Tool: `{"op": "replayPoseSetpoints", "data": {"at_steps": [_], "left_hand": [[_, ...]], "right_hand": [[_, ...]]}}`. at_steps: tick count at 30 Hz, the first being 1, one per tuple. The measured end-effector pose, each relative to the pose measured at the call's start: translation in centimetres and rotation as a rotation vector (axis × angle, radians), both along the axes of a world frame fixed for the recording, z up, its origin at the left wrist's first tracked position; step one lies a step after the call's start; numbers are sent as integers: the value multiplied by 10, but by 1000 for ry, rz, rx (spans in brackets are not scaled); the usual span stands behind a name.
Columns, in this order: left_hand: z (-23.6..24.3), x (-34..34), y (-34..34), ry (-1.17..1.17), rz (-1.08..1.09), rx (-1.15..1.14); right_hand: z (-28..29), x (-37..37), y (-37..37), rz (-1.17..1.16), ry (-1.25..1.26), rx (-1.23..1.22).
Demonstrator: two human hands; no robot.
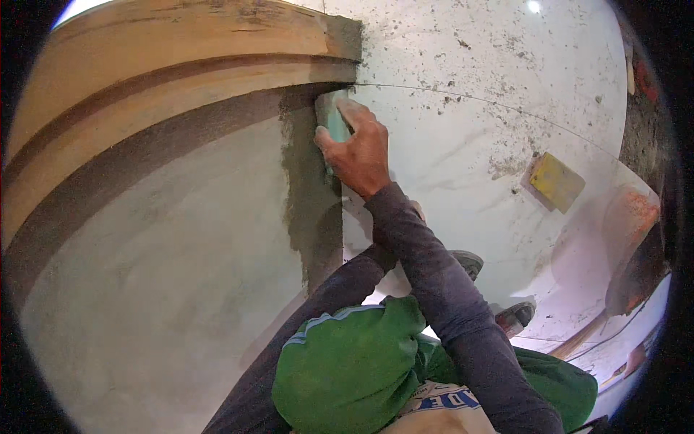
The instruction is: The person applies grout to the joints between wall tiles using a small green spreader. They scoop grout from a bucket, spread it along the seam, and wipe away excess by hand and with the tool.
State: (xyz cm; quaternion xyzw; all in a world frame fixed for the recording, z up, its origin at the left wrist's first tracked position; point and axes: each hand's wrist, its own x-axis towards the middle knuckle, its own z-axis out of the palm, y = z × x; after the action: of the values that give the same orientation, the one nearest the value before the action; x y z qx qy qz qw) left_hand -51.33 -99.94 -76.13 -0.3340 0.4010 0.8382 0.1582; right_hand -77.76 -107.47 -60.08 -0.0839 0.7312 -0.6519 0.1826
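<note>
My right hand (361, 155) grips a pale green block (337, 123), its thumb and fingers bent around the block's sides. The block rests against a dark, damp-looking strip of plaster (307, 195) at the edge of the grey wall (166, 239), just under a tan stepped moulding (238, 79). My left arm passes beneath the right forearm. Of my left hand (418, 210) only a small part shows behind the right sleeve, so its fingers and anything in them are hidden.
A yellow sponge-like block (557, 181) lies on the white tiled floor (463, 166), amid scattered grey crumbs. My shoes (515, 317) stand below my arms. Further right are an orange-stained, dark-ended object (632, 253) and a wooden handle (582, 334).
</note>
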Motion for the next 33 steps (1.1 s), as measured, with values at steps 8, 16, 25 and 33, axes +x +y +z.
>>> {"op": "replayPoseSetpoints", "data": {"at_steps": [8,16,25,33], "left_hand": [[64,-55,19,278,1196,1762],[111,-103,15,-111,1511,4364],[117,-106,2,-651,1120,4252],[83,-89,17,-430,1609,4308]], "right_hand": [[7,-9,0,-50,-71,-19],[38,-11,4,-79,7,-78],[92,7,11,-103,165,-200],[7,8,48,-68,-11,-1]]}}
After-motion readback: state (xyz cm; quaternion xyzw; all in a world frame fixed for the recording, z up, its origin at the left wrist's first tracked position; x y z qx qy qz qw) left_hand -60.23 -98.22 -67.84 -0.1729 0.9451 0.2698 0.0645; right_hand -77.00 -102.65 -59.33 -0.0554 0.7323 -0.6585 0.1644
